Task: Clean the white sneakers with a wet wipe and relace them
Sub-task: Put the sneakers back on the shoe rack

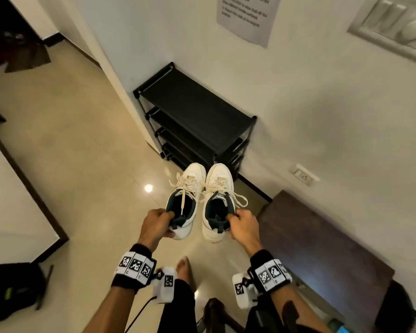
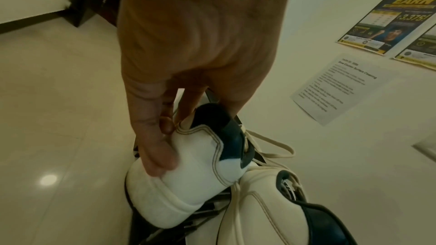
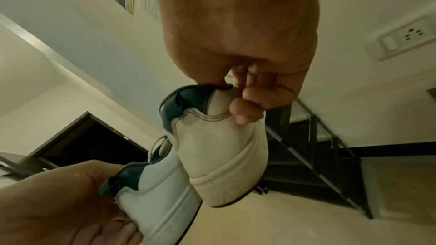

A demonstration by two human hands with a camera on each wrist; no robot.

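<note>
Two white sneakers with dark collars and loose cream laces hang in the air in front of me, toes pointing away. My left hand (image 1: 157, 223) grips the left sneaker (image 1: 186, 195) at its heel collar, thumb on the white heel (image 2: 188, 165). My right hand (image 1: 241, 224) pinches the right sneaker (image 1: 217, 195) by its collar, fingers curled over the heel edge (image 3: 219, 148). In the right wrist view the left sneaker (image 3: 160, 189) sits lower left in the other hand. No wet wipe is in view.
A black tiered shoe rack (image 1: 195, 121) stands against the white wall just beyond the sneakers. A dark wooden bench (image 1: 322, 239) lies to the right, and a wall socket (image 1: 303, 175) above it. A black bag (image 1: 12, 284) rests on the beige tiled floor at the left. My bare foot (image 1: 185, 267) shows below.
</note>
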